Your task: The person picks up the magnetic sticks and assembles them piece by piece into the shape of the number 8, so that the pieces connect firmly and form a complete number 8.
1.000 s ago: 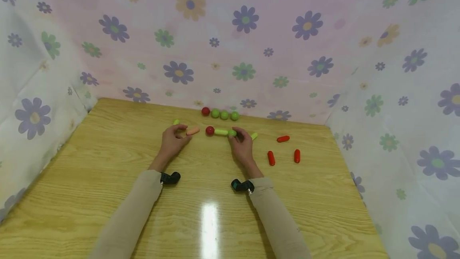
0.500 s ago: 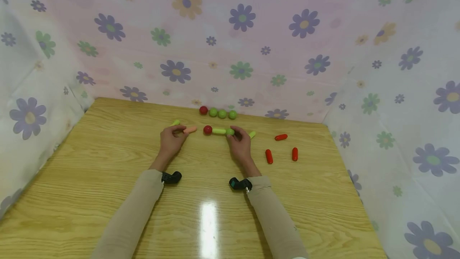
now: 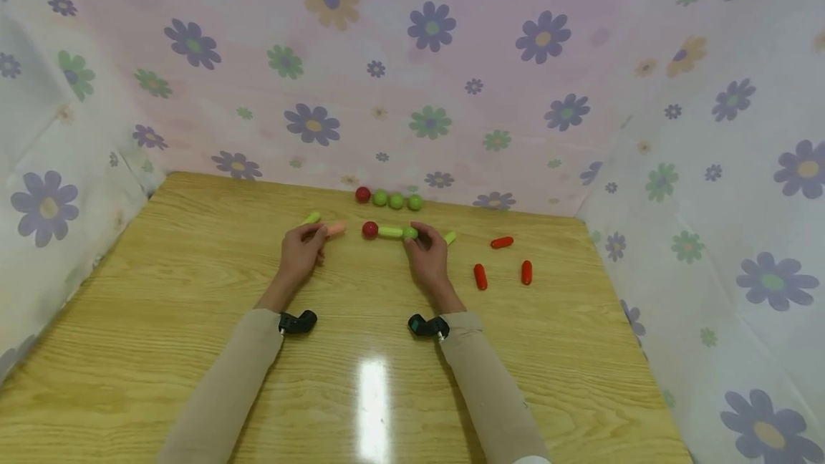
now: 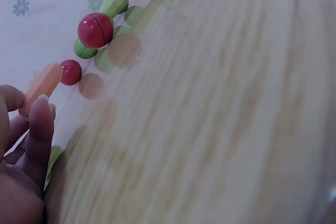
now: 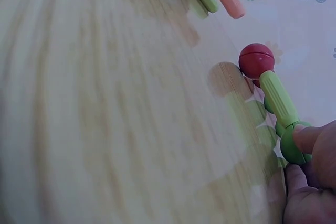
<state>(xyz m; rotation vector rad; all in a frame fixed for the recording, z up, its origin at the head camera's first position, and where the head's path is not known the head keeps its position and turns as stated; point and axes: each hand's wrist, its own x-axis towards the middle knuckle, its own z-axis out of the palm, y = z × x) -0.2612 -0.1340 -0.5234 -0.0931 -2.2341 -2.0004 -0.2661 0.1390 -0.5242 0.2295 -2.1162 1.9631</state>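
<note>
1. Floral cloth [image 3: 441,84]: pink-tinted behind, whiter at either side, printed with purple, green and orange flowers; it borders the table [image 3: 129,349].
2. Table: yellowish wood-grain top, with a bright streak of reflected light toward the near side.
3. Beige sleeves [image 3: 493,385]: two forearms reaching in from the near side, a black device [image 3: 427,326] at each wrist.
4. Hands. Left hand [image 3: 301,253]: thumb and fingers narrowed, pinching the left end of the peach rod [image 3: 336,228]. Right hand [image 3: 429,260]: thumb and fingers gripping the green ball [image 3: 409,233].
5. Three-part bar [image 5: 279,99], between the hands: red ball [image 3: 370,229], light-green rod [image 3: 389,232] and green ball in line. Long axis left to right in the head view, nearly parallel to the far table edge; red end toward the left hand.
6. Peach rod: long axis roughly left to right, slightly slanted; its free end points toward the bar's red ball, with a gap between.
7. Loose rods. Light green: one beyond the left hand [image 3: 312,218], one beside the right [image 3: 450,238], both partly hidden. Three red rods [image 3: 502,242] farther right, one lying crosswise, two lengthwise.
8. Ball row [image 3: 396,200]: one red, then three green, side by side near the far edge.
</note>
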